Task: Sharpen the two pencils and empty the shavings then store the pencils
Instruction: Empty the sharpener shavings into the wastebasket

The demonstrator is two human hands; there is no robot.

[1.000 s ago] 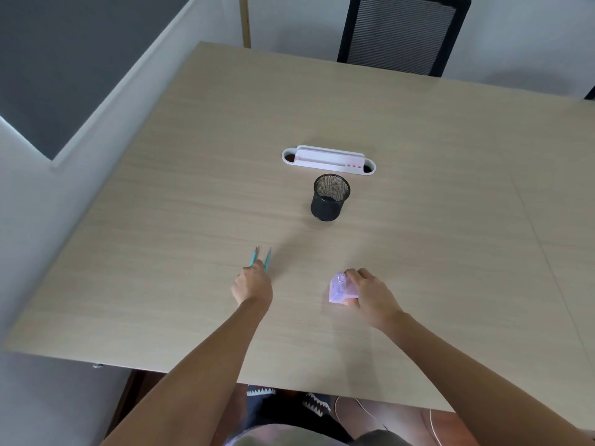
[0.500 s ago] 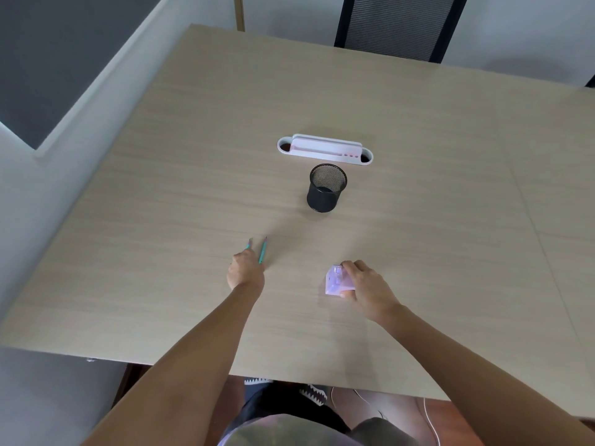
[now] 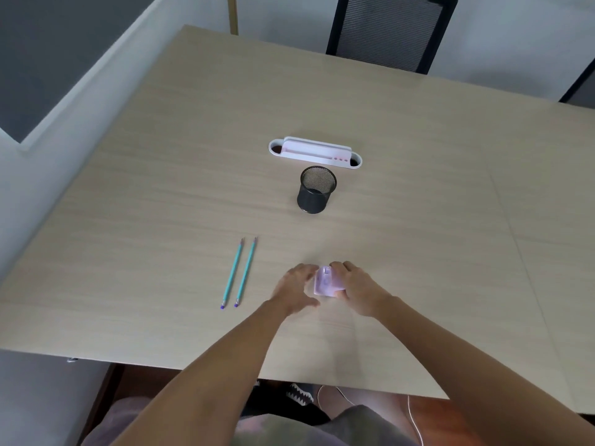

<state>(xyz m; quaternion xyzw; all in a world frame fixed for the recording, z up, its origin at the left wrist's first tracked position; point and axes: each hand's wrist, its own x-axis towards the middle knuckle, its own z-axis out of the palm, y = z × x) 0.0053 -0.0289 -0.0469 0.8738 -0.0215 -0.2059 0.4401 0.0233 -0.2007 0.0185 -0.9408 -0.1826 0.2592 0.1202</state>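
Right hand (image 3: 357,289) wrapped round the pale purple sharpener (image 3: 326,282), fingers over its far and right sides, holding it on or just above the counter (image 3: 418,175); can't tell if it's lifted. Left hand (image 3: 294,289) just left of the sharpener, fingers loosely spread, fingertips at its left edge; blurred, so contact unclear. It holds nothing.

Two teal pencils (image 3: 240,272) lie left of the left hand, apart from it, side by side and nearly parallel, not touching each other. Purple eraser ends point toward the person, tips point away.

Beyond the hands, well apart: black mesh pencil cup (image 3: 317,189), upright, looks empty from this angle. Just behind it a white oblong desk organiser (image 3: 315,152) with a round hole at each end and a pink strip along its slot. Small pink marks near its right end; too small to read. No legible writing on the sharpener either.

Room: open counter surface all round both hands. Near edge of the counter is close below the forearms; left edge runs diagonally beside a white partition (image 3: 80,101), well left of the pencils. Wide bare stretch to the right, crossed by a thin seam (image 3: 512,220). Far edge has a black mesh-backed chair (image 3: 389,30) behind it. White cable (image 3: 415,423) on the floor under the near edge.
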